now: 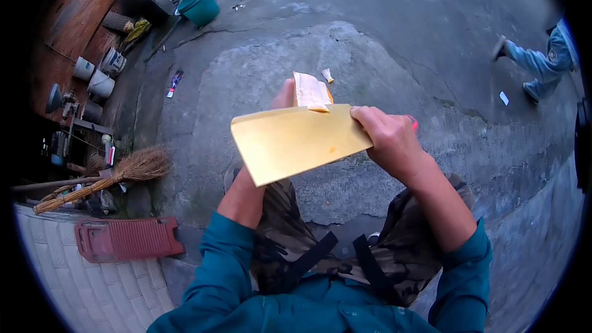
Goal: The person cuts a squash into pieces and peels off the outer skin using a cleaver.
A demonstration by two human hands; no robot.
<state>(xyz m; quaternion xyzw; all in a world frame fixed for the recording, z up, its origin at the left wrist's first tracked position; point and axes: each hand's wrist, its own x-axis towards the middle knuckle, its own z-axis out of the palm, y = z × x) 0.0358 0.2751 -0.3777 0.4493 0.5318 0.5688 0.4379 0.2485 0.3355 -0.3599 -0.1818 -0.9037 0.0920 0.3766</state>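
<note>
My right hand is closed around the handle of a cleaver; a bit of red handle shows past the fist. The cleaver's broad yellowish blade lies across the middle of the view, with a small orange spot on it. Behind its upper edge stands a pale, rough-faced piece with orange edges, its lower part hidden by the blade. My left hand is mostly hidden behind the blade, beside this piece, and appears closed on it. Beyond them, a small pale chip lies on the concrete.
A green bucket stands at the upper left. Left are white buckets, a straw broom and a red-brown ridged plastic board. A person in light blue is at the right. Cracked concrete ground surrounds my knees.
</note>
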